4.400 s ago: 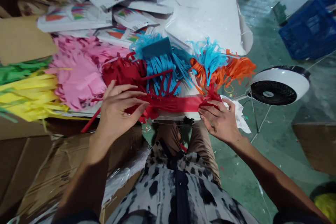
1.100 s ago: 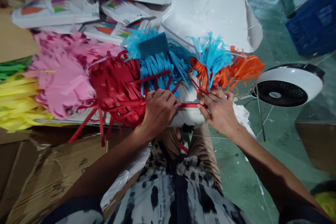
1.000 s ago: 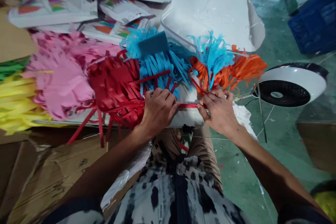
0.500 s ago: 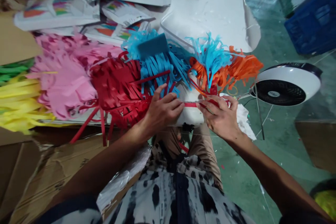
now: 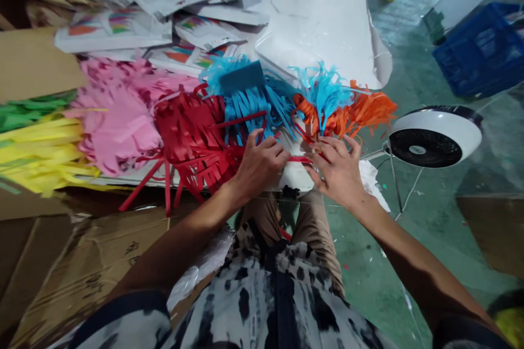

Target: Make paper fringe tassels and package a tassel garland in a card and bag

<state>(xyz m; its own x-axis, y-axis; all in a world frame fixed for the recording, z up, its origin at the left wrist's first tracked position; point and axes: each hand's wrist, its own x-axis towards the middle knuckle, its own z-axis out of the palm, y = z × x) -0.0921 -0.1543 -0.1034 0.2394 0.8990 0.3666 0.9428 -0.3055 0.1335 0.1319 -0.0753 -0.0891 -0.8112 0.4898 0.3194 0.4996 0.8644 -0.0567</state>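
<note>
My left hand (image 5: 260, 164) and my right hand (image 5: 334, 171) sit close together at the near edge of the white table (image 5: 327, 16). Both pinch a folded red fringed paper strip (image 5: 298, 159), of which only a short stretch shows between them. The strip's loose red fringe (image 5: 192, 133) spreads out to the left of my left hand. Just behind the hands lie a blue fringe bundle (image 5: 249, 98) and an orange and blue fringe bunch (image 5: 344, 106).
Pink fringe (image 5: 118, 120), yellow fringe (image 5: 41, 152) and green fringe (image 5: 24, 112) lie at the left. Printed packets (image 5: 123, 32) pile up at the back. A white fan (image 5: 434, 133) stands at the right, near a blue crate (image 5: 478, 49). Cardboard boxes (image 5: 73, 262) sit below left.
The hands have drawn together along the red strip, from wide apart to almost touching. The red fringe has bunched up at the left. The view has shifted slightly.
</note>
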